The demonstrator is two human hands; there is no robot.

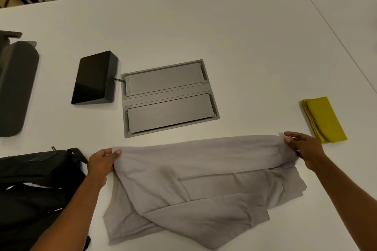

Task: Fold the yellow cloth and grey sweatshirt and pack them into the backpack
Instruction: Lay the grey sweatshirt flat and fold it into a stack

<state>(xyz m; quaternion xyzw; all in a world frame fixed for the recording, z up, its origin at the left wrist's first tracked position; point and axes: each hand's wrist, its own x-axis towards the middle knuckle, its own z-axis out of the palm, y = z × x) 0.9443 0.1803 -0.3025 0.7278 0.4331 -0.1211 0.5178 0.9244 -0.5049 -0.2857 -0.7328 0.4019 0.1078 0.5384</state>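
White table point(244, 32), backpack point(36, 179) at left edge, yellow cloth point(324, 118) already folded and parked right; left hand point(102, 162) and right hand point(304, 149) each pinch the sweatshirt's point(193, 185) far corners, likely to keep the fold taut.

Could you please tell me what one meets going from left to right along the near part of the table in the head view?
The backpack, left hand, grey sweatshirt, right hand, yellow cloth.

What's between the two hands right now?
The grey sweatshirt: its far edge spans from left hand to right hand, each gripping an end. Seen in the head view.
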